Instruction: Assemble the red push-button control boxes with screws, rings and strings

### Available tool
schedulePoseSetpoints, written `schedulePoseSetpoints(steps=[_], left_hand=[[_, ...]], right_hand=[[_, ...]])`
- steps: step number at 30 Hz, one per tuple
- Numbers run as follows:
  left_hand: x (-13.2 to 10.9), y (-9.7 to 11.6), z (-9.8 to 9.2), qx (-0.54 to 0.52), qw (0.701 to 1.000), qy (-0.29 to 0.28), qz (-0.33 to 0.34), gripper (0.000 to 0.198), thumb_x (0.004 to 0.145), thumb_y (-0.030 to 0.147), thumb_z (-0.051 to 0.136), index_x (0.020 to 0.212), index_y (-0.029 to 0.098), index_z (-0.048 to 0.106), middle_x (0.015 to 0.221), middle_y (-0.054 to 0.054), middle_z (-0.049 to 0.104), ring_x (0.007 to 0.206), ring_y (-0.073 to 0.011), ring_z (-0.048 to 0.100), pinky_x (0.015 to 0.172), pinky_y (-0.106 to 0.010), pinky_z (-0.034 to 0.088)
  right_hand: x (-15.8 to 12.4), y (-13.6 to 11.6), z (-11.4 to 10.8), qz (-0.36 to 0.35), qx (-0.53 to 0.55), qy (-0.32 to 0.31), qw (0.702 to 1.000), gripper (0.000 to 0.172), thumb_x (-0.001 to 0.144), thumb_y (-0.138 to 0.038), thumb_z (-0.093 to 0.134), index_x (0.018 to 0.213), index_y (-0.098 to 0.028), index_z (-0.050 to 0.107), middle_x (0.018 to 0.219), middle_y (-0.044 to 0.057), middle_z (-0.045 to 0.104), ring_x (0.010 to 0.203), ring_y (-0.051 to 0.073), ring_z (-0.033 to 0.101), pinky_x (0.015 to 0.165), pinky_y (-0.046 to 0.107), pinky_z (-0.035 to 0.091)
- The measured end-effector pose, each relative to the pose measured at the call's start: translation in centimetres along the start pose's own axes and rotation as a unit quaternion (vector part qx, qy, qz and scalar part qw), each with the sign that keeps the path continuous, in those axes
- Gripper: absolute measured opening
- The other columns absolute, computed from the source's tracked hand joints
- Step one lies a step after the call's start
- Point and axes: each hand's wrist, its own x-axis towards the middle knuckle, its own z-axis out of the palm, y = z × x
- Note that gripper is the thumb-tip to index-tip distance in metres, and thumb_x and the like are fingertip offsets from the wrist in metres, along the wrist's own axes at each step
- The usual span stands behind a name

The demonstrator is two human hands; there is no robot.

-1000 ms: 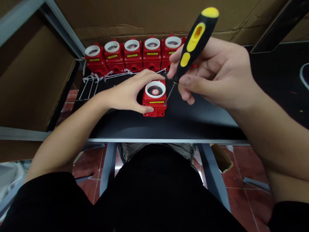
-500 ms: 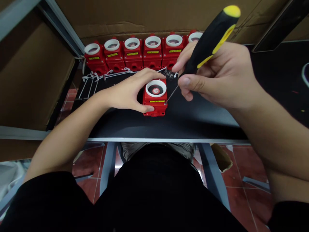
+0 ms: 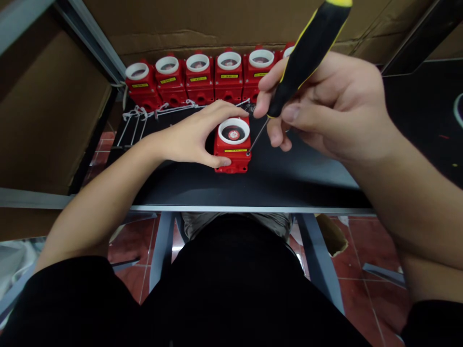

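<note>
A red box with a white ring on top (image 3: 237, 160) sits on the black table in front of me. Its ring surrounds a dark recess with a red and white disc, and a yellow label strip runs below. My left hand (image 3: 202, 132) grips the box from its left side, thumb at the near face and fingers round the far edge. In my right hand (image 3: 325, 106) is a black and yellow screwdriver (image 3: 307, 60), held tilted by the handle. Its thin shaft reaches down to a screw (image 3: 248, 153) at the box's right front corner.
Several similar red boxes (image 3: 198, 79) stand in a row along the cardboard wall (image 3: 152, 24). White cords (image 3: 170, 112) lie before them, and small dark screw-like pieces (image 3: 249, 109) lie behind the held box. The table's metal edge (image 3: 253, 209) runs close to my body.
The screwdriver handle has turned and shifted slightly left and up in my right hand, whose fingers have changed position. The tip stays at the corner screw. My left hand and the box remain in place.
</note>
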Motion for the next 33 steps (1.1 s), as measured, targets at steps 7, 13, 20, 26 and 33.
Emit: schedulePoseSetpoints(steps=[7,13,20,26,33], left_hand=[[-0.2,-0.2,0.3,0.0,1.0,0.01,-0.003,0.105,0.078,0.078,0.101,0.167,0.031,0.069,0.165,-0.017,0.074,0.155,-0.0491,0.07,0.137,-0.065,0.055],[-0.3,-0.6,0.5,0.001,1.0,0.006,0.003,0.103,0.077,0.075,0.104,0.167,0.035,0.07,0.167,-0.015,0.074,0.154,-0.0481,0.069,0.137,-0.065,0.055],[-0.1,-0.3,0.4,-0.006,1.0,0.009,0.007,0.102,0.077,0.077,0.104,0.162,0.032,0.072,0.161,-0.017,0.076,0.153,-0.0488,0.07,0.136,-0.066,0.056],[0.0,-0.2,0.2,0.002,1.0,0.002,0.015,0.1,0.08,0.078,0.101,0.165,0.035,0.069,0.163,-0.016,0.075,0.153,-0.0479,0.07,0.135,-0.066,0.057],[-0.1,-0.3,-0.1,0.01,1.0,-0.011,0.007,0.102,0.078,0.074,0.102,0.168,0.04,0.069,0.167,-0.014,0.074,0.154,-0.0493,0.07,0.133,-0.072,0.058]], right_hand=[[0.5,1.1,-0.4,-0.061,0.005,-0.014,0.998,0.027,0.09,-0.028,0.114,0.102,-0.02,0.092,0.099,0.002,0.082,0.06,0.01,0.068,0.053,0.028,0.062],[0.3,0.5,-0.1,-0.018,-0.032,0.031,0.999,0.035,0.086,-0.035,0.117,0.107,-0.024,0.092,0.12,0.003,0.089,0.062,0.01,0.068,0.052,0.029,0.061],[0.2,0.3,-0.1,-0.038,-0.021,0.016,0.999,0.027,0.093,-0.027,0.11,0.113,-0.024,0.092,0.113,0.002,0.089,0.07,0.012,0.072,0.058,0.028,0.064],[0.2,0.1,0.1,-0.043,-0.011,0.036,0.998,0.023,0.09,-0.015,0.102,0.109,-0.025,0.094,0.107,-0.001,0.089,0.071,0.011,0.072,0.059,0.027,0.063],[0.4,0.3,-0.1,-0.056,-0.021,0.067,0.996,0.026,0.087,-0.014,0.093,0.109,-0.029,0.096,0.103,0.001,0.084,0.079,0.018,0.068,0.063,0.034,0.056]])
